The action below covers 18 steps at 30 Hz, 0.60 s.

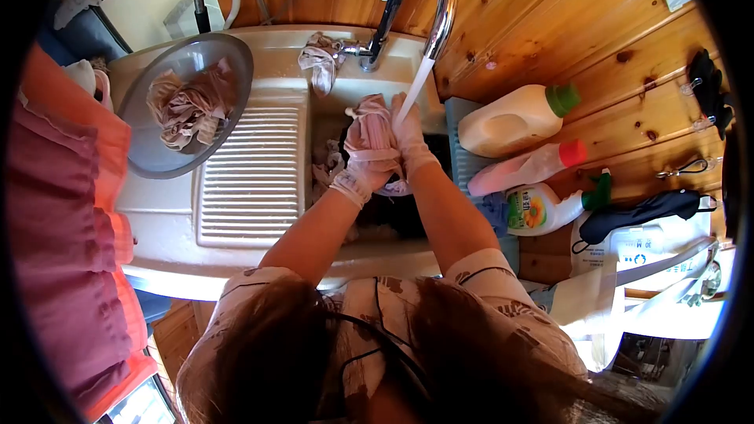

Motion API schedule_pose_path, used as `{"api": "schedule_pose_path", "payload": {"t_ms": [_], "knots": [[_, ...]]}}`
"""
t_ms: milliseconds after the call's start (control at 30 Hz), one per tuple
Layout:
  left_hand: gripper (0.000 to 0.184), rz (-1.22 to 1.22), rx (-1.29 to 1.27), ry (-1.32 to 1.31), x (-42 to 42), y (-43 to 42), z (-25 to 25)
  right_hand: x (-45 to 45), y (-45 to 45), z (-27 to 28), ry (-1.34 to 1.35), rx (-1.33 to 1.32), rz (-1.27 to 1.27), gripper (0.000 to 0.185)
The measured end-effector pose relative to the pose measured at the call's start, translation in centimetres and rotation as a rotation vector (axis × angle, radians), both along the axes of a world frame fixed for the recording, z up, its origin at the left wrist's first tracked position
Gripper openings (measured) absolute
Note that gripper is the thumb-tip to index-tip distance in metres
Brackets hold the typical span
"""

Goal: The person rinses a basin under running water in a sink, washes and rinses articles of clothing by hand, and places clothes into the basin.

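Both my hands wear thin see-through gloves and work over the sink basin (pixel 428 114). My left hand (pixel 363 177) grips a wet pink cloth (pixel 371 129), which is bunched and wraps over its fingers. Against the cloth's right side presses my right hand (pixel 410 137), its fingertips partly hidden by water and cloth. A stream of water (pixel 422 82) from the chrome faucet (pixel 448 0) falls onto the right hand. Below the hands lie dark cloth (pixel 393 216) and some pale pieces (pixel 326 165), largely covered by my arms.
Left of the basin is a ribbed washboard (pixel 250 177). A grey bowl (pixel 145 153) holding crumpled pinkish cloth (pixel 192 106) stands beyond it. Another cloth (pixel 320 63) hangs by the faucet base. On the right are a detergent bottle (pixel 503 122), a pink bottle (pixel 522 169) and a spray bottle (pixel 542 208).
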<state>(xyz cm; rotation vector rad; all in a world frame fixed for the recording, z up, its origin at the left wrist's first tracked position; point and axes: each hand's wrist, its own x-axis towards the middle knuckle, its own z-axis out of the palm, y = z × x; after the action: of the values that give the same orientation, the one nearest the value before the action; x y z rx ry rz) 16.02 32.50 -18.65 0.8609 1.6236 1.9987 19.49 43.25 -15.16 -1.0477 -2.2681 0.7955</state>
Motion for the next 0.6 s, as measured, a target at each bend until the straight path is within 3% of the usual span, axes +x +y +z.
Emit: {"api": "schedule_pose_path", "payload": {"t_ms": [67, 100, 167, 233, 333, 367, 433, 533, 567, 600], "knots": [[0.034, 0.035, 0.052, -0.159, -0.8, 2.1, -1.6, 0.5, -1.3, 2.7, 0.061, -0.335, -0.017, 0.038], [0.033, 0.000, 0.217, -0.528, -1.2, 3.9, -3.9, 1.1, -2.9, 4.0, 0.084, -0.506, -0.028, 0.037], [0.029, -0.504, 0.692, -0.926, -2.6, 2.6, -0.6, 1.9, -6.3, 2.4, 0.389, -0.409, 0.190, 0.040], [0.027, -0.577, 0.350, -0.572, -3.1, 0.5, 2.2, 2.4, -7.5, 3.9, 0.481, -0.290, 0.329, 0.057], [0.031, -0.639, -0.165, -0.018, -3.5, -1.9, 4.5, 2.5, -5.4, 2.5, 0.658, -0.769, 0.045, 0.049], [0.034, -0.645, -0.334, 0.169, -3.5, -2.4, 4.8, 2.8, -5.3, 3.3, 0.472, -0.461, -0.004, 0.048], [0.031, -0.562, -0.137, -0.827, -2.4, -1.6, 2.7, 3.1, -3.2, 2.9, 0.598, -0.757, -0.040, 0.044], [0.033, -0.405, 0.132, -1.097, -3.0, -3.2, 5.9, 4.1, -2.9, 5.1, 0.728, -1.103, -0.011, 0.040], [0.049, -0.288, -0.126, -0.975, -3.3, -3.0, 6.0, 4.3, -3.3, 5.8, 0.774, -1.204, 0.068, 0.039], [0.053, -0.343, -0.071, -1.093, -3.4, -2.8, 6.4, 4.4, -3.6, 6.5, 0.818, -1.301, 0.154, 0.038]]}}
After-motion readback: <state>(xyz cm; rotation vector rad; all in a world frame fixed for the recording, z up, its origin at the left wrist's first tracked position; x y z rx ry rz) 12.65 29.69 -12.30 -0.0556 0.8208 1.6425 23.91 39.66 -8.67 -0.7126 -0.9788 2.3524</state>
